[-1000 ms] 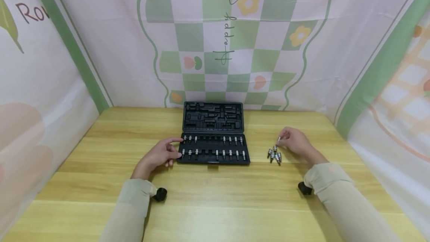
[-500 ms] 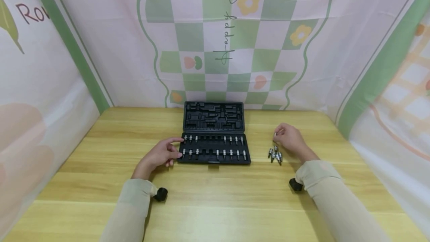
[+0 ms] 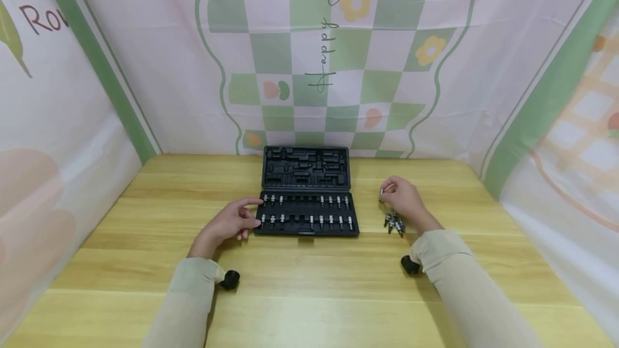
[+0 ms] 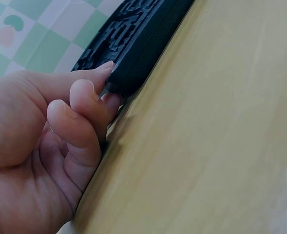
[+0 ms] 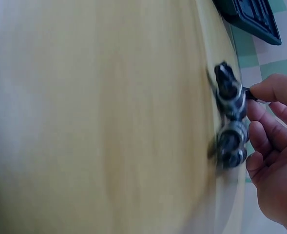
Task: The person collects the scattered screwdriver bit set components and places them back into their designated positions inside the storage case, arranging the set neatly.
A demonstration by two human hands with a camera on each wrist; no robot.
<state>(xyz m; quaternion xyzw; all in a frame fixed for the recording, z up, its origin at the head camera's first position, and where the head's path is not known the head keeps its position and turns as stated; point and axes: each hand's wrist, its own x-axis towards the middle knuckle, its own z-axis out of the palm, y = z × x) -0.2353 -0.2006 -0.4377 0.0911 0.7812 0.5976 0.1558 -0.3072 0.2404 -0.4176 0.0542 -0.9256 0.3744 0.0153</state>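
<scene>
A black socket case (image 3: 302,210) lies unfolded on the table, its lid (image 3: 307,168) leaning back. Two rows of silver bit sockets (image 3: 331,220) sit in its slots, with vacant slots toward the middle. My left hand (image 3: 227,223) holds the case's left edge between thumb and forefinger; in the left wrist view the thumb (image 4: 92,78) rests at the corner. To the right of the case, my right hand (image 3: 405,197) pinches a small bit socket (image 3: 381,191), whose dark end (image 5: 250,94) shows in the right wrist view. Beneath that hand lies a small pile of bit sockets (image 3: 394,223).
The wooden table (image 3: 309,294) reaches back to a hanging cloth (image 3: 319,52) with green checks and flowers, close behind the lid. More printed cloth (image 3: 72,187) hangs at both sides. A black wrist camera (image 3: 410,265) sits under the right cuff.
My right hand has moved left toward the case with the pinched bit socket, from beyond the pile to its near-case side. My left hand stays at the case's edge.
</scene>
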